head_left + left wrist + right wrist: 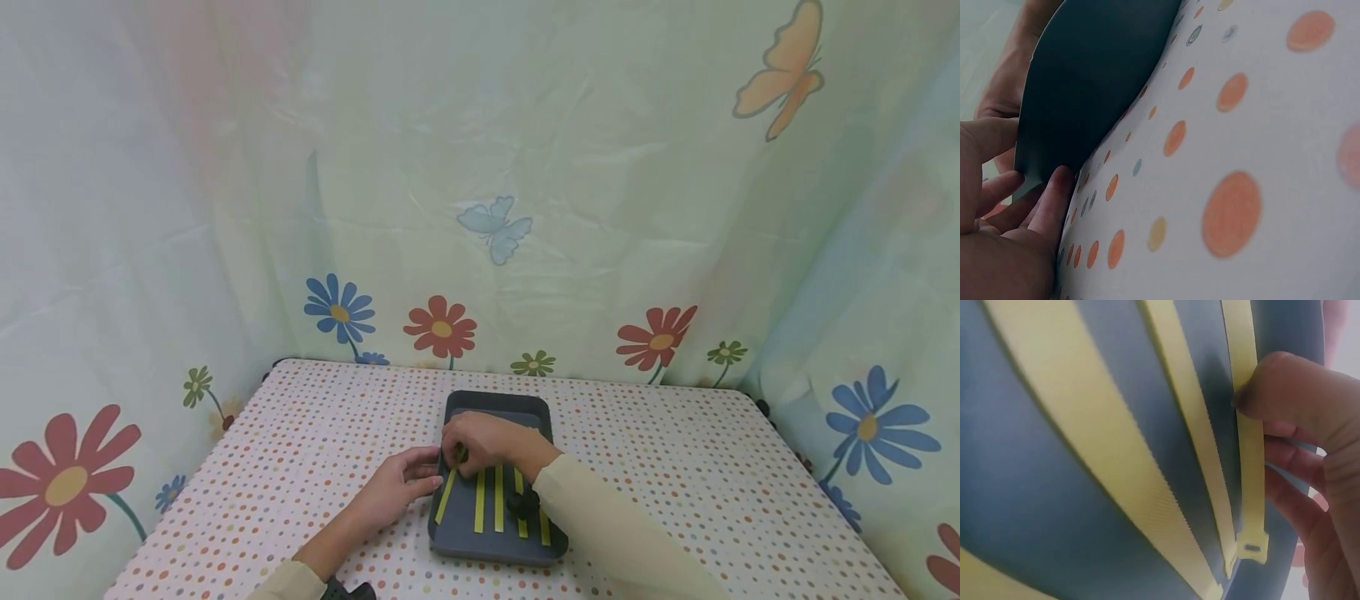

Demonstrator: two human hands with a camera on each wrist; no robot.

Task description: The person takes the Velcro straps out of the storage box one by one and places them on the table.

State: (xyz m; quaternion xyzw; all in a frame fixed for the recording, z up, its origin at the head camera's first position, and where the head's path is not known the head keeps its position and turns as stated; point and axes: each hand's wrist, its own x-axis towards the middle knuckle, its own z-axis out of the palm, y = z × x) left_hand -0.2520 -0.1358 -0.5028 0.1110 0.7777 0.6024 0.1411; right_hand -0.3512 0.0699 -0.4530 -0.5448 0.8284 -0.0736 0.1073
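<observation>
Head: soft, even | left wrist: dim, tray (pixel 1094 75) shadowed | right wrist: hazy, wide strap (pixel 1096 425) seemingly blurred

From the head, looks forward and down, well back, across tablecloth (pixel 341 433) to far curtain (pixel 600 208). From left wrist, faces left outside of tray (pixel 1094 81) closely. From right wrist, peers closely onto yellow straps (pixel 1110 437), shared with head view.
</observation>
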